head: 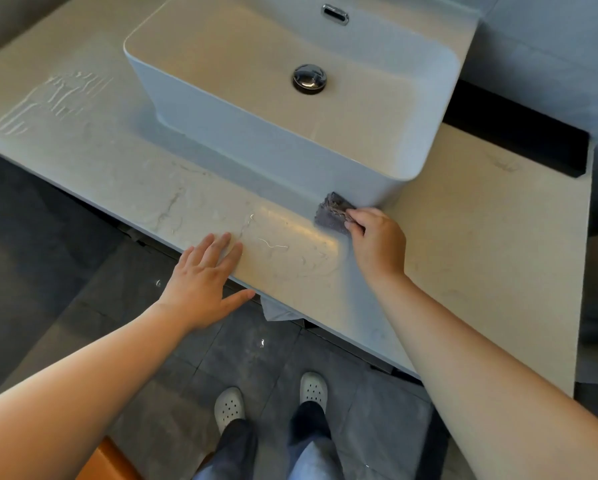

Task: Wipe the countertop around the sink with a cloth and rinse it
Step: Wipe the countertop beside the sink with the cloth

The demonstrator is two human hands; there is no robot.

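A white vessel sink (242, 133) sits on a pale stone countertop (124, 174). My right hand (377, 244) presses a small grey cloth (332, 216) onto the counter, right against the sink's front right corner. My left hand (204, 275) lies flat with fingers spread on the counter's front edge, left of the cloth and holding nothing. Wet streaks shine on the counter between my hands and at the far left. The sink's metal drain plug (309, 79) is in view; the tap is out of view.
A chrome overflow slot (335, 13) sits in the sink's back wall. A dark gap (519, 133) opens behind the counter's right part. Below the counter edge hangs a bit of grey cloth or paper (276, 311). My feet in white clogs (269, 400) stand on dark floor tiles.
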